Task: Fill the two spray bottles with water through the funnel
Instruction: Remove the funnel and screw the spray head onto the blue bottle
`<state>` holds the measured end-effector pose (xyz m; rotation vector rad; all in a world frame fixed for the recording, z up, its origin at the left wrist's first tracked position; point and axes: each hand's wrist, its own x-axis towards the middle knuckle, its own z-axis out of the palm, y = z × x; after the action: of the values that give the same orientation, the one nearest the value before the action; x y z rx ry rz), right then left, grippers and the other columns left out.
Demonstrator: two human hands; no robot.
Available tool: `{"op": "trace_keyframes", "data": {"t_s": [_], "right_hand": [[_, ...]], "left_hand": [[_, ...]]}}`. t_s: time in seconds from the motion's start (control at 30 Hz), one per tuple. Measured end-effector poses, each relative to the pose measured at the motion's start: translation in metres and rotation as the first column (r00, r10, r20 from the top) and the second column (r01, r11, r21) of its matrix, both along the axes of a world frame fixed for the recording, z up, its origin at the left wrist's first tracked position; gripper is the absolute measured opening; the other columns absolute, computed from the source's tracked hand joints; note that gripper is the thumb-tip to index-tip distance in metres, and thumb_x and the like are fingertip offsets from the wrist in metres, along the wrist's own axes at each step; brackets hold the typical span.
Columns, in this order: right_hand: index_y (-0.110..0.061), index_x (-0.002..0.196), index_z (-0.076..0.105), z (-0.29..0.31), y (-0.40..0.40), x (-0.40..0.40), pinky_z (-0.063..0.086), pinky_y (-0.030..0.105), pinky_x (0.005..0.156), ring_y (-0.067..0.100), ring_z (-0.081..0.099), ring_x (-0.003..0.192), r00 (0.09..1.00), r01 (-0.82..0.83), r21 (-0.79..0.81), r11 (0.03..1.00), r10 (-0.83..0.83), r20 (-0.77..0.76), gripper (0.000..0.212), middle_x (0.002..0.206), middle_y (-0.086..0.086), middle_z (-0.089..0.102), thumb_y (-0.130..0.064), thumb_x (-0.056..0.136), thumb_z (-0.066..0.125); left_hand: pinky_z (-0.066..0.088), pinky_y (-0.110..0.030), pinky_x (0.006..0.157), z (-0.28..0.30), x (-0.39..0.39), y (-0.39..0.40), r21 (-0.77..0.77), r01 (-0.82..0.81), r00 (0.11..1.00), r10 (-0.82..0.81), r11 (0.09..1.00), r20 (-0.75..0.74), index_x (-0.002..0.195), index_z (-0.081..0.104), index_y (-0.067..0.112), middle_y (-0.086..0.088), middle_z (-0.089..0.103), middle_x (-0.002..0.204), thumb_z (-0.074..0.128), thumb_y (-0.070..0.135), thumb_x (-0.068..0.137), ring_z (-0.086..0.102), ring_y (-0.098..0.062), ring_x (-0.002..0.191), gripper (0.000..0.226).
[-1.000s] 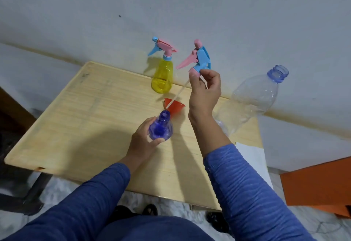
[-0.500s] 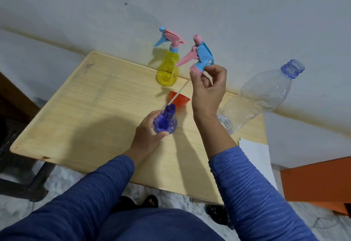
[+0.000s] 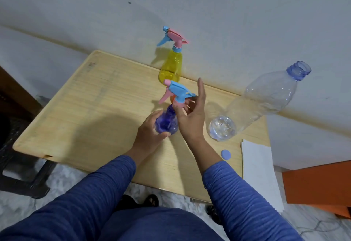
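Observation:
A blue spray bottle stands on the wooden table. My left hand grips its body. My right hand pinches the collar of the blue and pink spray head, which sits on the bottle's neck; my index finger points up. A yellow spray bottle with its head on stands at the table's far edge by the wall. The orange funnel is almost hidden behind the spray head. A large clear water bottle, uncapped, stands to the right.
A small blue cap lies on the table near my right forearm. White paper hangs over the table's right edge. An orange box sits on the floor at the right. The wall runs close behind the table.
My right hand brought the spray head down from the air, with its tube going into the blue bottle, and set it on the neck. The camera moved closer.

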<state>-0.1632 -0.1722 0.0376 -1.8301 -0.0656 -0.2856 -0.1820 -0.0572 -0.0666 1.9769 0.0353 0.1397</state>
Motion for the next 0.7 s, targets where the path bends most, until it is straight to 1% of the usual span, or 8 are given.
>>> {"op": "trace_keyframes", "data": {"t_s": [0.03,0.07,0.13,0.23,0.43,0.53,0.63,0.7], "right_hand": [[-0.051,0.136,0.023,-0.005,0.000,-0.001,0.051,0.035,0.093,0.011,0.060,0.101,1.000,-0.017,-0.045,0.999,0.017,-0.002,0.081,0.122,-0.031,0.050,-0.008,0.083,0.065],[-0.054,0.136,0.025,-0.010,-0.001,0.000,0.049,0.038,0.096,0.016,0.059,0.108,1.000,-0.026,-0.067,0.997,0.026,-0.004,0.079,0.129,-0.021,0.051,-0.011,0.083,0.065],[-0.046,0.136,0.036,-0.016,-0.004,0.002,0.049,0.034,0.096,0.016,0.057,0.110,0.999,-0.051,-0.084,0.995,0.050,-0.017,0.071,0.123,-0.003,0.054,-0.012,0.082,0.066],[-0.029,0.133,0.049,-0.018,-0.006,0.007,0.050,0.027,0.091,0.005,0.054,0.104,0.992,-0.128,-0.139,0.982,0.123,-0.041,0.062,0.115,-0.006,0.053,-0.005,0.079,0.068],[-0.033,0.136,0.045,-0.023,-0.016,0.006,0.047,0.024,0.098,0.000,0.055,0.113,0.978,-0.205,-0.152,0.967,0.197,-0.066,0.054,0.129,-0.012,0.056,-0.016,0.088,0.063],[-0.030,0.134,0.048,-0.022,-0.019,0.006,0.047,0.024,0.098,0.003,0.053,0.117,0.979,-0.200,-0.120,0.972,0.196,-0.051,0.052,0.130,-0.010,0.056,-0.015,0.087,0.065],[-0.025,0.127,0.050,-0.023,-0.013,0.007,0.049,0.028,0.092,0.009,0.055,0.112,0.986,-0.169,-0.084,0.982,0.168,-0.018,0.052,0.123,-0.009,0.056,-0.009,0.080,0.068],[-0.027,0.130,0.047,-0.023,-0.009,0.010,0.050,0.027,0.089,0.012,0.055,0.108,0.987,-0.162,-0.116,0.980,0.162,-0.011,0.062,0.121,-0.008,0.055,-0.008,0.076,0.071]], "left_hand": [[0.038,-0.016,0.093,0.000,0.000,0.000,0.009,0.005,1.000,-0.005,1.000,0.000,0.135,0.044,0.017,0.014,0.046,0.127,0.070,0.030,0.064,0.046,-0.003,0.115,0.076],[0.039,-0.015,0.091,0.000,0.000,0.000,0.018,0.008,1.000,-0.008,1.000,0.005,0.134,0.044,0.018,0.013,0.048,0.126,0.069,0.033,0.064,0.047,-0.003,0.112,0.076],[0.039,-0.015,0.089,0.001,0.000,0.000,0.023,0.009,1.000,-0.009,1.000,0.006,0.134,0.044,0.020,0.011,0.050,0.127,0.068,0.036,0.064,0.048,-0.003,0.111,0.075],[0.042,-0.014,0.087,0.000,0.000,0.001,0.026,0.025,0.999,-0.026,0.999,0.026,0.133,0.044,0.023,0.011,0.052,0.127,0.071,0.034,0.068,0.051,-0.005,0.111,0.072],[0.045,-0.017,0.087,-0.001,0.002,0.002,0.072,0.039,0.998,-0.043,0.997,0.049,0.134,0.042,0.021,0.005,0.052,0.132,0.067,0.050,0.068,0.051,-0.008,0.114,0.076],[0.050,-0.028,0.089,-0.004,0.003,0.002,0.076,0.037,0.998,-0.040,0.996,0.041,0.135,0.043,0.018,0.002,0.053,0.131,0.066,0.056,0.067,0.053,-0.013,0.114,0.081],[0.049,-0.030,0.091,-0.004,0.003,0.002,0.044,0.031,0.999,-0.032,0.999,0.035,0.134,0.044,0.016,0.003,0.052,0.132,0.066,0.058,0.065,0.053,-0.011,0.115,0.083],[0.050,-0.029,0.089,-0.002,0.003,0.002,0.041,0.033,0.999,-0.034,0.999,0.041,0.132,0.045,0.018,0.005,0.053,0.130,0.065,0.057,0.065,0.053,-0.010,0.113,0.080]]}}
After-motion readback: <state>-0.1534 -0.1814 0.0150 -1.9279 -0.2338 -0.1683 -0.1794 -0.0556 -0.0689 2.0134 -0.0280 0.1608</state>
